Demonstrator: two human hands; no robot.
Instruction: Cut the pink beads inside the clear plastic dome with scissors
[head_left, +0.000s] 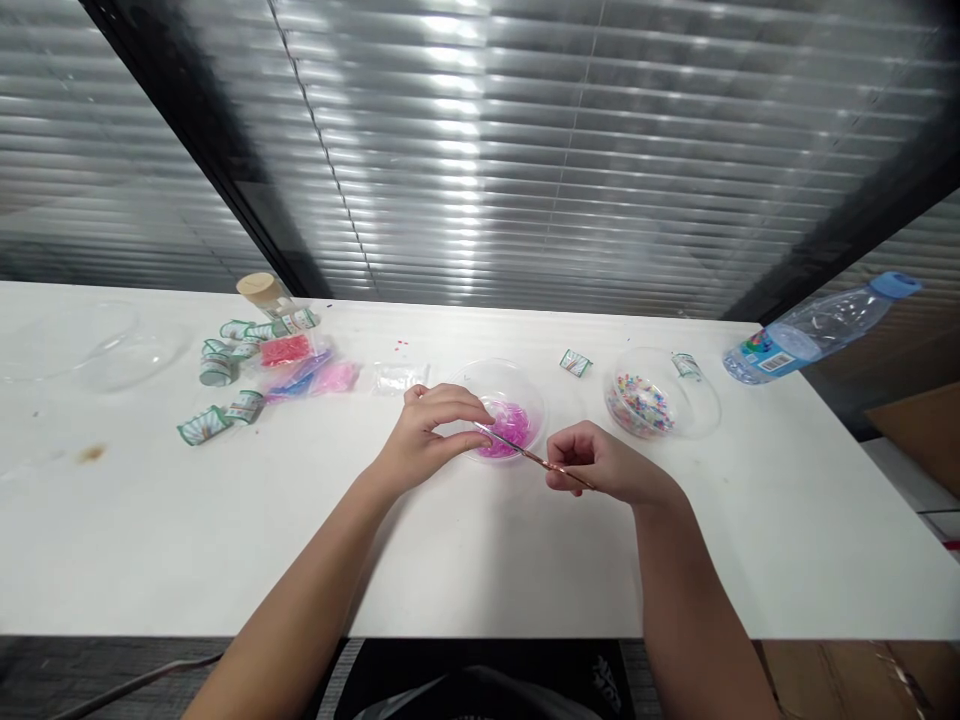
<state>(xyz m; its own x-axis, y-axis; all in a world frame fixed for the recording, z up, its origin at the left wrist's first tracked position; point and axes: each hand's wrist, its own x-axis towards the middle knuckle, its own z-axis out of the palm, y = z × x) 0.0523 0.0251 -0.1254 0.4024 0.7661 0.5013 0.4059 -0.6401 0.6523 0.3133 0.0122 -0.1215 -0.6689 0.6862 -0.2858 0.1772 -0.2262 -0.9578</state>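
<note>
My right hand [600,462] is closed around a thin metal tool [534,459] with a copper-coloured handle and a silvery front end; its exact kind does not show. The tool slants up to the left, over a clear round bowl [538,408] of pink-purple beads or small pieces [510,428]. At its silvery tip, the thumb and fingertips of my left hand [435,432] come together in a pinch. Anything tiny between those fingertips is too small to make out. Both hands are above the near side of the bowl.
Right of the bowl stand a clear bowl of multicoloured beads [643,402] and a tilted-looking plastic bottle [806,335]. Small green-and-white packets [204,426], bags of pink and red pieces [285,350] and a lidded jar [262,290] sit left. Clear lids [135,355] lie far left.
</note>
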